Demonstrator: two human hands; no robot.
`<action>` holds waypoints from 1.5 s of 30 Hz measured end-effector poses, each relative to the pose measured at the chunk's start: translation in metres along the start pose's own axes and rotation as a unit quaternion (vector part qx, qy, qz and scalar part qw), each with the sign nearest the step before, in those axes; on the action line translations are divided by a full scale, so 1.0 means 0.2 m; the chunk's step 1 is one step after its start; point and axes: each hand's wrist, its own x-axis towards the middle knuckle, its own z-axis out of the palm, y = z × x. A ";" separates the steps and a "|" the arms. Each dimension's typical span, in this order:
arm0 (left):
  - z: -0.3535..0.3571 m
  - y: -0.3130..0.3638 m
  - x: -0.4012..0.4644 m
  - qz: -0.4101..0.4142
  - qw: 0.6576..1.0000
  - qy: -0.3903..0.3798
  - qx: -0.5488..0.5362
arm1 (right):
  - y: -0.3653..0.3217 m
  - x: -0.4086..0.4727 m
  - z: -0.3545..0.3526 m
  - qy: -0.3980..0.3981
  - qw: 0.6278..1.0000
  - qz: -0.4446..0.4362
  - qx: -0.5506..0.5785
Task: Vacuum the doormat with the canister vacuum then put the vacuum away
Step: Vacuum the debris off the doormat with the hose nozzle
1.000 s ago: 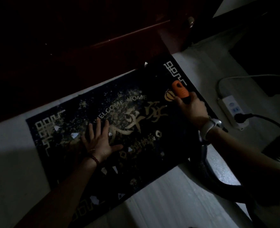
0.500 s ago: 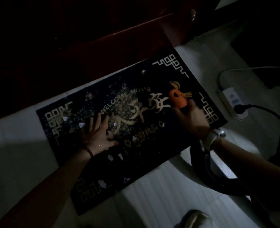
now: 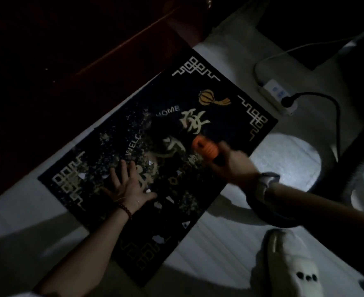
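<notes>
A dark doormat [image 3: 219,91] with gold patterns and "WELCOME HOME" lettering lies slantwise on the pale floor, strewn with pale crumbs and paper scraps. My left hand [image 3: 127,185] presses flat on the mat's left half, fingers spread. My right hand [image 3: 232,163] grips the vacuum's orange nozzle [image 3: 205,147], whose tip sits on the mat near the gold characters. The dark ribbed hose [image 3: 268,215] loops from under my right wrist toward the right edge. The canister itself is out of view.
A dark red wooden door [image 3: 91,50] runs along the mat's far edge. A white power strip [image 3: 277,96] with a black plug and cable lies on the floor at the right. A white slipper [image 3: 288,264] is at the bottom right.
My right hand has drawn the orange nozzle down and left across the mat, from near the lantern motif toward the middle. The left hand stays pressed on the mat. The view has shifted.
</notes>
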 end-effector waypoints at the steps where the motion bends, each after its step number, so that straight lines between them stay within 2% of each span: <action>1: 0.00 0.00 0.00 0.004 1.000 -0.001 -0.004 | -0.04 -0.10 0.05 -0.036 0.999 -0.026 -0.013; 3: -0.01 -0.01 -0.01 0.008 1.000 -0.001 -0.009 | -0.05 -0.19 0.05 -0.056 0.997 -0.031 -0.031; 7: -0.01 -0.01 -0.01 0.019 1.000 0.004 0.008 | 0.05 -0.05 -0.08 0.007 0.999 0.033 0.001; 13: 0.03 -0.04 0.01 0.026 1.000 0.015 -0.006 | 0.19 0.16 -0.07 0.110 0.990 0.083 0.026; 16: 0.03 -0.03 0.01 0.013 1.000 0.022 -0.005 | 0.18 0.13 -0.03 0.151 0.985 0.073 0.033; 18: 0.02 -0.02 0.00 0.006 1.000 0.016 -0.008 | 0.13 0.01 0.06 0.122 0.992 0.030 0.025; 20: 0.02 -0.02 0.00 0.001 1.000 0.009 -0.011 | 0.09 -0.16 0.13 0.043 0.999 -0.030 -0.002; 22: 0.03 -0.01 -0.01 -0.008 1.000 0.014 0.008 | 0.11 -0.23 0.11 0.015 0.998 -0.045 -0.033; 24: 0.05 0.01 -0.01 -0.017 0.999 0.035 0.022 | 0.20 -0.16 0.02 0.047 0.998 -0.026 -0.044; 27: 0.09 0.02 -0.02 -0.009 0.998 0.064 0.005 | 0.30 0.01 -0.11 0.107 0.993 0.053 0.011; 30: 0.09 0.02 -0.01 -0.007 0.998 0.069 -0.004 | 0.29 -0.02 -0.03 0.132 0.988 0.069 0.046; 35: 0.08 0.01 -0.01 0.007 0.997 0.082 -0.013 | 0.20 -0.33 0.14 -0.020 0.998 -0.052 -0.036; 37: 0.09 0.00 -0.01 0.011 0.996 0.087 -0.001 | 0.28 -0.25 0.06 0.009 0.998 -0.034 -0.052; 42: 0.10 0.01 -0.01 0.008 0.996 0.085 0.004 | 0.41 -0.01 -0.08 0.157 0.983 0.089 0.037; 43: 0.10 0.01 -0.01 0.006 0.996 0.086 0.007 | 0.40 -0.03 -0.04 0.164 0.981 0.090 0.046; 45: 0.09 0.01 0.00 0.000 0.997 0.079 0.007 | 0.34 -0.15 0.07 0.131 0.989 0.058 0.045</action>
